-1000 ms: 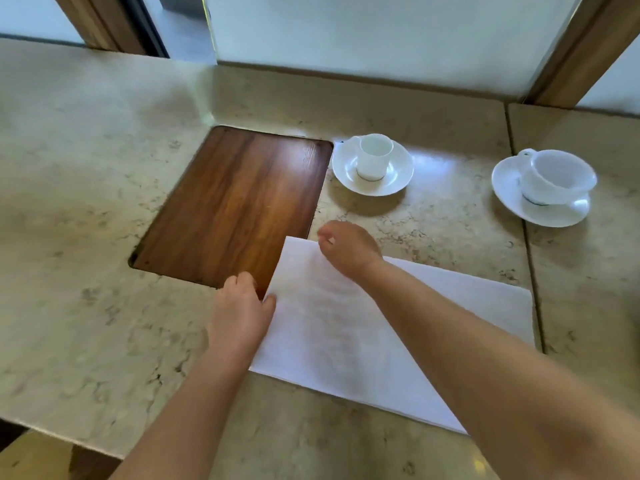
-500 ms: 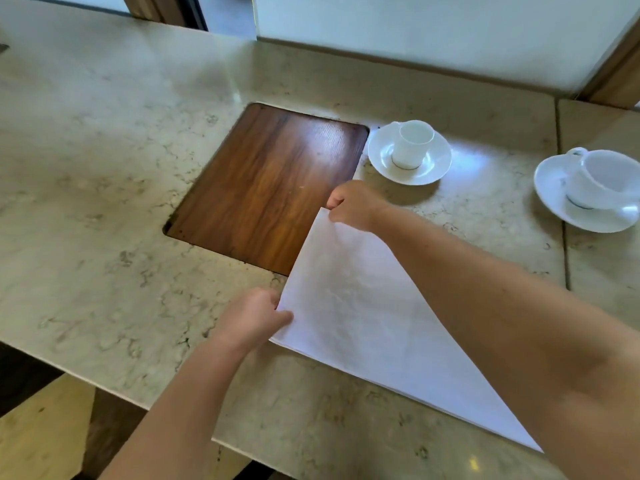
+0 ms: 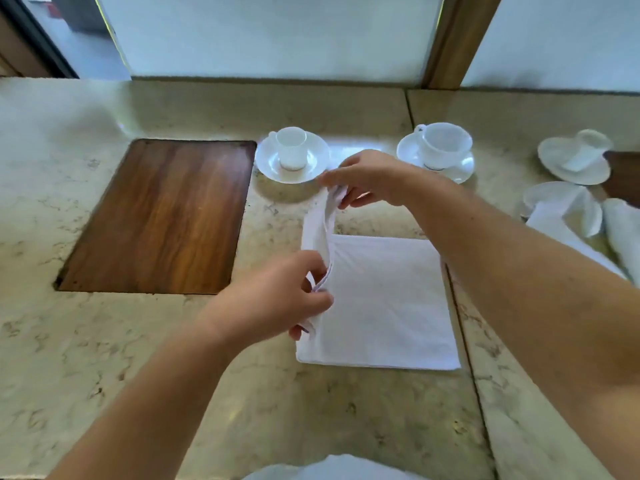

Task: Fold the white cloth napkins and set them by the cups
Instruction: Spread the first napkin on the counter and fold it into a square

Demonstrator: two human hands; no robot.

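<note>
Hard to read first: at the right edge, a white cup on its saucer point(image 3: 575, 157) is blurred, and below it folded white cloths point(image 3: 568, 216) lie over another saucer, cut off by the frame; I cannot tell how many pieces there are. A dark wooden corner point(image 3: 623, 174) pokes in beside them. My right forearm hides the far right corner of the white cloth napkin point(image 3: 384, 306). A pale shape at the bottom edge point(image 3: 332, 469) is too cropped to identify.

My left hand point(image 3: 277, 303) pinches the napkin's left edge between thumb and curled fingers, near the middle of that side; the layered hem shows just at my fingertips point(image 3: 320, 271). My right hand point(image 3: 370, 178) is up off the counter, fingers curled narrow round the far left corner of the cloth, which is lifted into a twisted strip running between my two hands. The rest of the napkin lies flat as a folded square on the beige marble counter point(image 3: 104, 358), its right edge just at a seam in the stone.

Around: a brown wooden board set into the counter point(image 3: 162, 216), left of the napkin, apart from it. Behind, a small white cup on a white saucer point(image 3: 292, 155), just left of my right hand. A wider white cup and saucer point(image 3: 440, 150) sits beyond my right wrist. Pale wall panels and a wooden post point(image 3: 453, 39) back the counter.
</note>
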